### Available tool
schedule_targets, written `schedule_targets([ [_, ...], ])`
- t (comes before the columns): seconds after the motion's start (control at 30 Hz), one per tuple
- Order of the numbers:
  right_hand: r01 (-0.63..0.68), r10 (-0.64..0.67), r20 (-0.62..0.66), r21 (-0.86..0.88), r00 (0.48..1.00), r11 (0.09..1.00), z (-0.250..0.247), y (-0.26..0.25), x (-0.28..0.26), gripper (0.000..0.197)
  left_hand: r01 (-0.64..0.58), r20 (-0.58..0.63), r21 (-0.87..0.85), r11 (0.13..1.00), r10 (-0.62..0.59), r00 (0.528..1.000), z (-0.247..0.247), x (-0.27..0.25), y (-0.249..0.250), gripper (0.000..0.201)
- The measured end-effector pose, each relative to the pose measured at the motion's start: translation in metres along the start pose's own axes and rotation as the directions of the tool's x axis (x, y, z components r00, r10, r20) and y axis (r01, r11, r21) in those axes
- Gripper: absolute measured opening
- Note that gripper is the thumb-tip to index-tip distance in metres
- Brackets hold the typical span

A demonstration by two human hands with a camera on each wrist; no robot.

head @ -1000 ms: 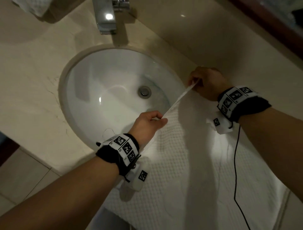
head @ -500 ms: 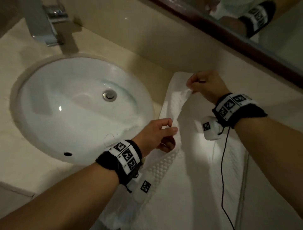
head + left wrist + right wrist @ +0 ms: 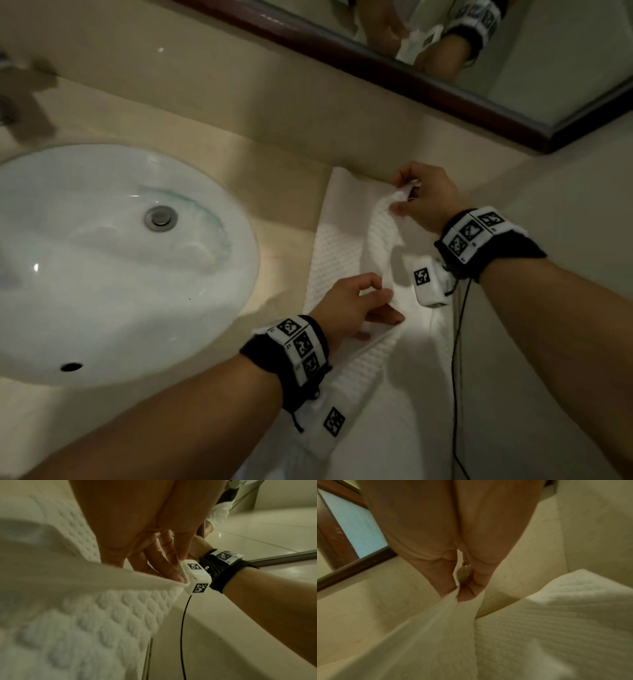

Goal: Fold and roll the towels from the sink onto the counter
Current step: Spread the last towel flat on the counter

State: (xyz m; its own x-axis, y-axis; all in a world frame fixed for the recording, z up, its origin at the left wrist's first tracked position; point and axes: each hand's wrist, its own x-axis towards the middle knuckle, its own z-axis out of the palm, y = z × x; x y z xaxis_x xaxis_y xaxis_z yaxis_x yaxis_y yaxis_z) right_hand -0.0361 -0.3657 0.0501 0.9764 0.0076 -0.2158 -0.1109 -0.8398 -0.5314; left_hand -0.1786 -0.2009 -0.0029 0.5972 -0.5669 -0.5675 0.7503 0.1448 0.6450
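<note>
Black wristbands [image 3: 289, 356] with square-coded white tags, white camera boxes [image 3: 430, 282], black cable [image 3: 457, 359].

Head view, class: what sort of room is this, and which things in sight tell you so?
Most likely a bathroom: a white oval sink with a drain sits sunk in a beige counter, a framed mirror hangs above, and a white towel lies alongside.

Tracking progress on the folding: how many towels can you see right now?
1: a white towel on the counter right of the sink, edge held by both hands. Others may be out of view.
</note>
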Motion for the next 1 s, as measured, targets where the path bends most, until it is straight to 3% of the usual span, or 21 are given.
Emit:
schedule_targets([
  [0.37, -0.257, 0.224, -0.188, -0.172, 0.956, 0.951, -0.021, 0.078, -0.010, 0.040, 0.053, 0.077, 0.010, 0.999, -0.054, 0.996, 0.066, 0.060, -0.012, 0.006],
  [0.47, -0.301, 0.252, -0.225, -0.220, 0.941, 0.928, -0.019, 0.095, -0.012, 0.041, 0.103, 0.029, -0.045, 0.994, -0.102, 0.994, 0.079, 0.073, -0.024, 0.003],
  [0.63, -0.336, 0.279, -0.242, -0.238, 0.929, 0.911, -0.007, 0.117, -0.020, 0.039, 0.155, -0.051, -0.012, 0.988, -0.155, 0.987, 0.082, 0.090, -0.050, 0.020],
  [0.73, -0.355, 0.301, -0.243, -0.221, 0.922, 0.908, -0.002, 0.122, -0.024, 0.038, 0.162, -0.052, -0.027, 0.986, -0.163, 0.985, 0.079, 0.092, -0.053, 0.017],
  [0.8, -0.361, 0.315, -0.243, -0.178, 0.918, 0.915, -0.001, 0.121, -0.024, 0.038, 0.237, -0.022, -0.064, 0.969, -0.239, 0.971, 0.078, 0.091, -0.049, 0.017],
  [0.9, -0.356, 0.311, -0.272, -0.135, 0.911, 0.925, -0.001, 0.115, -0.024, 0.034, 0.318, 0.056, -0.196, 0.927, -0.313, 0.948, 0.074, 0.089, -0.044, 0.037],
  [1.0, -0.370, 0.317, -0.324, -0.116, 0.891, 0.922, -0.001, 0.108, -0.028, 0.029, 0.348, 0.022, -0.177, 0.921, -0.350, 0.937, 0.073, 0.080, -0.044, 0.049],
])
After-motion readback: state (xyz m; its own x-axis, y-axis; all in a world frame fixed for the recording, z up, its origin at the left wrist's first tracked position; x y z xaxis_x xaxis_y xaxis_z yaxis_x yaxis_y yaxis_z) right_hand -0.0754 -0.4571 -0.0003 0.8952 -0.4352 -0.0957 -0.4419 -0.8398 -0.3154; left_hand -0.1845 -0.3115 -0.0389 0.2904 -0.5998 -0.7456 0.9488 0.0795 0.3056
